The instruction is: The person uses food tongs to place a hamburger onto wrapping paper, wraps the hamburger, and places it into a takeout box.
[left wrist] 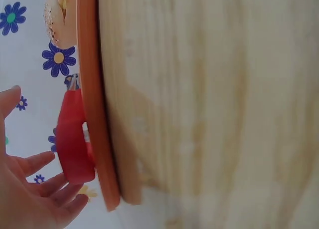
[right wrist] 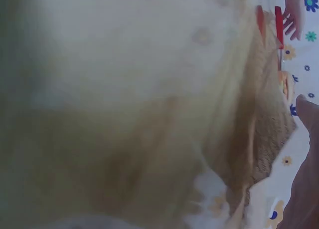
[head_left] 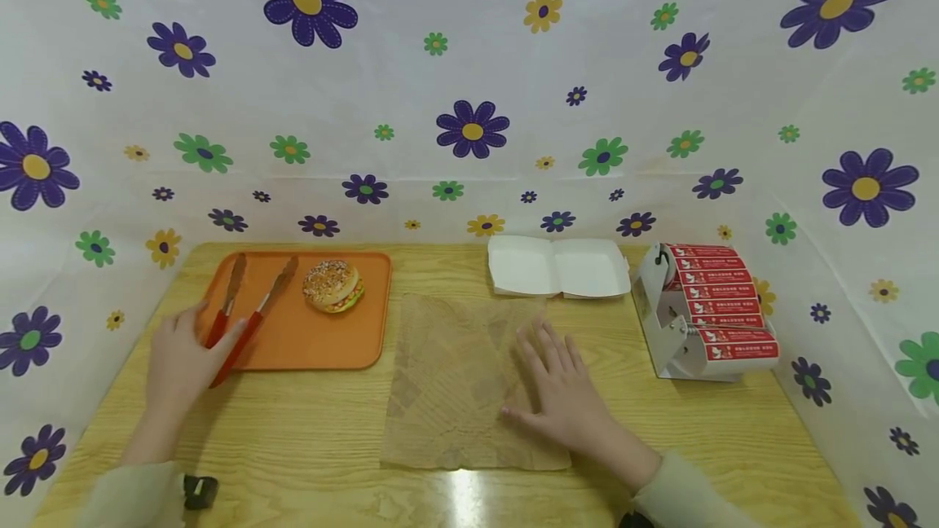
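At the left, my left hand (head_left: 183, 357) is over the near left corner of an orange tray (head_left: 330, 349), fingers spread around the red handles of metal tongs (head_left: 253, 328). The left wrist view has its thumb apart from a red tong handle (left wrist: 72, 139), with other fingertips right beside it. A hamburger (head_left: 332, 286) with a seeded bun lies on the tray, right of the tongs. My right hand (head_left: 565, 398), fingers spread, is at the right edge of a creased brown paper sheet (head_left: 455, 381). In the right wrist view the paper (right wrist: 271, 139) stretches beyond the thumb.
An opened white takeaway box (head_left: 521, 267) lies at the back, right of centre. Right of it stands a label dispenser (head_left: 663, 332) with a roll of red-and-white stickers (head_left: 722, 293). Flower-printed white cloth (head_left: 411, 88) encloses the wooden table (head_left: 308, 446) at the back and sides.
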{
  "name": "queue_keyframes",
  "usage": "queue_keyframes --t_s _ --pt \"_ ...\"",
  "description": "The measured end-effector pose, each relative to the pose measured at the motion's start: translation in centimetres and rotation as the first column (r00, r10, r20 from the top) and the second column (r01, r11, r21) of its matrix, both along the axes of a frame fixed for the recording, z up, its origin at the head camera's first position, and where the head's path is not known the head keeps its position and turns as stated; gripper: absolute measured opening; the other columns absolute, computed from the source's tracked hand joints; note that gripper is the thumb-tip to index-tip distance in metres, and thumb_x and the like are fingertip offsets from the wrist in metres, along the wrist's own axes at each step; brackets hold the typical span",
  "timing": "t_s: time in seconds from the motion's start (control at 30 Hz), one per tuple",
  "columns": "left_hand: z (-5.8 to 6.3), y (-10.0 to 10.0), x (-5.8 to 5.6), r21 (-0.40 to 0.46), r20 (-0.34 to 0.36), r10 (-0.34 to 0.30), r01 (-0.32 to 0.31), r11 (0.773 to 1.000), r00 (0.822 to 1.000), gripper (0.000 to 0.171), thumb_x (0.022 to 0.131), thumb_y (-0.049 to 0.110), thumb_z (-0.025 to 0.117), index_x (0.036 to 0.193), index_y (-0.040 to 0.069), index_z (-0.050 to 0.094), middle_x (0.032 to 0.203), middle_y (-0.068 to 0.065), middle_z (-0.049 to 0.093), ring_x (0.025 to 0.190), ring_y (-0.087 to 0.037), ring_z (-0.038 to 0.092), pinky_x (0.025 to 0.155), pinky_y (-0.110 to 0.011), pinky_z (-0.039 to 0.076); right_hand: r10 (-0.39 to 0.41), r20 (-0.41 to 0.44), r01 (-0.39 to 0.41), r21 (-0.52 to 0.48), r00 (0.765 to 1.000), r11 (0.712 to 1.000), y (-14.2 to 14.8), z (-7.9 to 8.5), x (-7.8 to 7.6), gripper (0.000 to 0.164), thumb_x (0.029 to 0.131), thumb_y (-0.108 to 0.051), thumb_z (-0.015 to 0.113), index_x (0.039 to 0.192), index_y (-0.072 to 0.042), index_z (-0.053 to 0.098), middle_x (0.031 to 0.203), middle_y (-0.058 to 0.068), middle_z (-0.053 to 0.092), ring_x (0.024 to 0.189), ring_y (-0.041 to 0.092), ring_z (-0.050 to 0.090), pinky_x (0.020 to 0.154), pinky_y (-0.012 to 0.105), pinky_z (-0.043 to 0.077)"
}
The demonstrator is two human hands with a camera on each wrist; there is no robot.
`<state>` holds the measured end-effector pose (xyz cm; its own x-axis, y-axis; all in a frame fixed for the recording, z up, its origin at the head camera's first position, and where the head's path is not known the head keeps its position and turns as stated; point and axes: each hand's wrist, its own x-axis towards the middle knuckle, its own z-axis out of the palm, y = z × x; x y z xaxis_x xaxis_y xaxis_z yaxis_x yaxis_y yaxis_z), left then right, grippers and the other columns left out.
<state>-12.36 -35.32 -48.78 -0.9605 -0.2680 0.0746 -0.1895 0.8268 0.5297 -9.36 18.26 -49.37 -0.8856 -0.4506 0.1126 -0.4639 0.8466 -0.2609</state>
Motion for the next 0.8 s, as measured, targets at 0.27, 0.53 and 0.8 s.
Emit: queue_keyframes --t_s 0.27,0.53,0.8 --pt "-1.0 -0.3 0.1 0.218 0.073 0.047 -0.062 0.974 0.996 0.093 0.102 0.053 0.063 0.160 -0.012 0.032 0.151 -0.045 0.042 0.136 -0.059 0.043 0.111 -0.075 0.042 0.039 0.082 -0.036 -0.027 0.996 0.999 -0.3 -0.8 0.5 0.107 0.091 -0.064 0.069 0.168 -0.004 0.026 0.175 0.029 0.017 0.163 0.048 0.019 0.132 0.066 0.018" --pt "-1.1 -0.4 -0.1 0.277 0.147 0.027 -0.067 0.959 0.989 0.099 0.098 0.050 0.072 0.161 -0.012 0.028 0.155 -0.044 0.041 0.136 -0.057 0.046 0.108 -0.064 0.050 0.104 0.072 -0.105 0.009 0.992 0.994 -0.1 -1.8 0.5 0.108 0.093 -0.067 0.067 0.168 -0.003 0.024 0.175 0.027 0.020 0.163 0.045 0.019 0.132 0.064 0.023" --pt "-0.9 0.0 -0.2 0.291 0.192 0.029 -0.085 0.953 0.981 0.101 0.096 0.039 0.079 0.163 -0.011 0.022 0.157 -0.043 0.037 0.139 -0.056 0.043 0.116 -0.069 0.041 0.123 0.072 -0.125 0.030 0.990 0.992 0.0 -2.7 0.5 0.104 0.095 -0.067 0.065 0.168 -0.003 0.026 0.174 0.029 0.021 0.161 0.048 0.023 0.128 0.068 0.028"
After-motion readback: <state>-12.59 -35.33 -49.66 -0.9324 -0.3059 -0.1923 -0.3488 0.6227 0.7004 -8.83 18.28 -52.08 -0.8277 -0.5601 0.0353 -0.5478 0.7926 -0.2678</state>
